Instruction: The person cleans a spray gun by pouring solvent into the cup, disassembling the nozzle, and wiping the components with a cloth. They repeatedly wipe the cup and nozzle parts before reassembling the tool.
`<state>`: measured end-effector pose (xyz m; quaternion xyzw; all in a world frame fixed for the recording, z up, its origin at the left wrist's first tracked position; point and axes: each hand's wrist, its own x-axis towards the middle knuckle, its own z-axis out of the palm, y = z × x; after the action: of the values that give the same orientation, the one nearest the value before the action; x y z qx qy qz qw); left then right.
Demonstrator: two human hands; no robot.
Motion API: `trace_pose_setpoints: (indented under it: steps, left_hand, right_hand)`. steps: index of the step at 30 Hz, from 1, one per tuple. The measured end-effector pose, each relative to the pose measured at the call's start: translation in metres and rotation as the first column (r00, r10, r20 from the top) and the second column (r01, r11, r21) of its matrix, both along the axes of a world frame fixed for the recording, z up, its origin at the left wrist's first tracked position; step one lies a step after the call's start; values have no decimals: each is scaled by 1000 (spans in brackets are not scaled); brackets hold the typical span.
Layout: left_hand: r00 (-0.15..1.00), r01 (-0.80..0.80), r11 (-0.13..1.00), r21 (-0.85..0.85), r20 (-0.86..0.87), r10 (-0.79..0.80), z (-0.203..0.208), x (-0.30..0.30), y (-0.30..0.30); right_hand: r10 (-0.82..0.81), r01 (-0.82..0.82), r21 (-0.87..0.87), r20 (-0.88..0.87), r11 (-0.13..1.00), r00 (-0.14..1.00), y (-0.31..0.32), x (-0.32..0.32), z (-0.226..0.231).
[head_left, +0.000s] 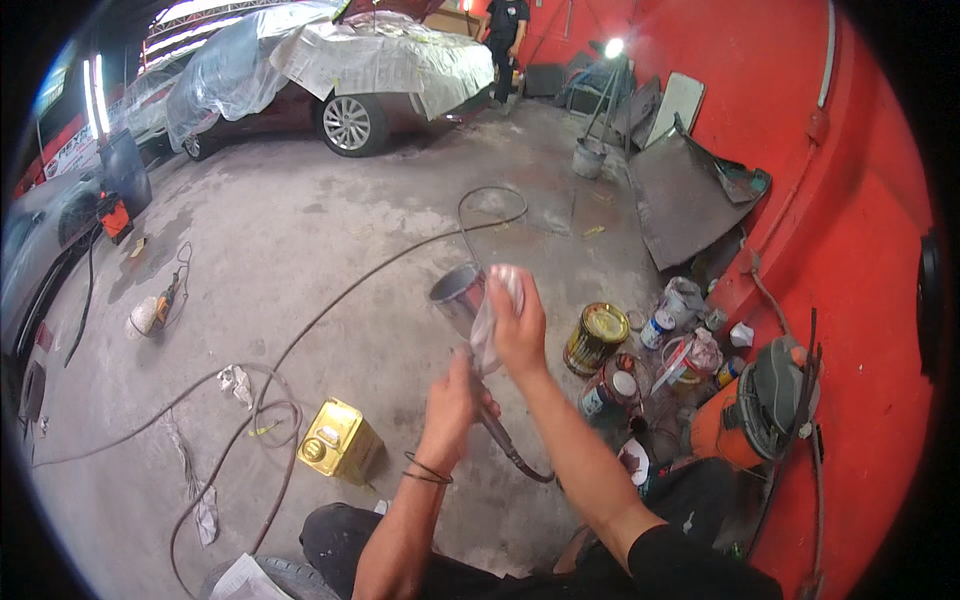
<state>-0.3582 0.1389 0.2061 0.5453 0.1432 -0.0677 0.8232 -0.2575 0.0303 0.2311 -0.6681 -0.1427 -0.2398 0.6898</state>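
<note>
In front of me my left hand (458,400) is closed around the handle of a spray gun, whose body is mostly hidden by my fingers. Its dark, open-topped paint cup (457,297) tilts up and to the left. A brown air hose (508,447) runs from below the handle. My right hand (520,330) grips a crumpled whitish cloth (488,335) and presses it against the right side of the cup. A dark band circles my left wrist.
A yellow square can (345,440) stands left of my left arm. Paint cans (597,338) and an orange shop vacuum (740,415) crowd the right by the red wall. The hose (335,300) loops across the floor. Behind are a covered car (370,90) and a standing person (505,40).
</note>
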Motion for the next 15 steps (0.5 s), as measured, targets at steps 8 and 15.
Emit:
trace_pose_setpoints:
  steps: [8,15]
  left_hand:
    - [983,-138,965,221,150,106,-31,3,-2]
    - [977,198,968,151,49,-207,-42,-4,26]
  right_hand:
    - [-37,79,240,-174,968,984,20,-29,-35]
    - [817,-450,686,-421,571,395,-37,17,-25]
